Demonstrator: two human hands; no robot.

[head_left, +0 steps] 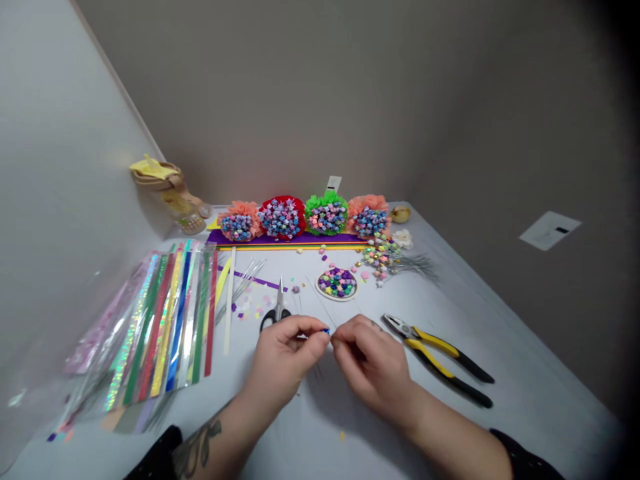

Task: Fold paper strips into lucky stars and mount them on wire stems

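Note:
My left hand (283,350) pinches a small blue piece (326,331), perhaps a paper star, between thumb and fingertips. My right hand (370,363) is raised close by, its fingertips almost at the blue piece; I cannot tell whether they hold anything thin. Just beyond my left hand lie steel scissors (277,312) with black handles, shut. To the right of my right hand rest yellow-and-black pliers (430,357), untouched. Ahead of my hands sits a round wooden disc (337,283) covered in colourful paper stars.
Packs of shiny coloured paper strips (165,327) cover the left of the white table (520,373). Four paper-star bouquets (303,217) stand in a row at the back on purple card (285,238). Loose stars, paper scraps and thin wires (405,265) lie around them.

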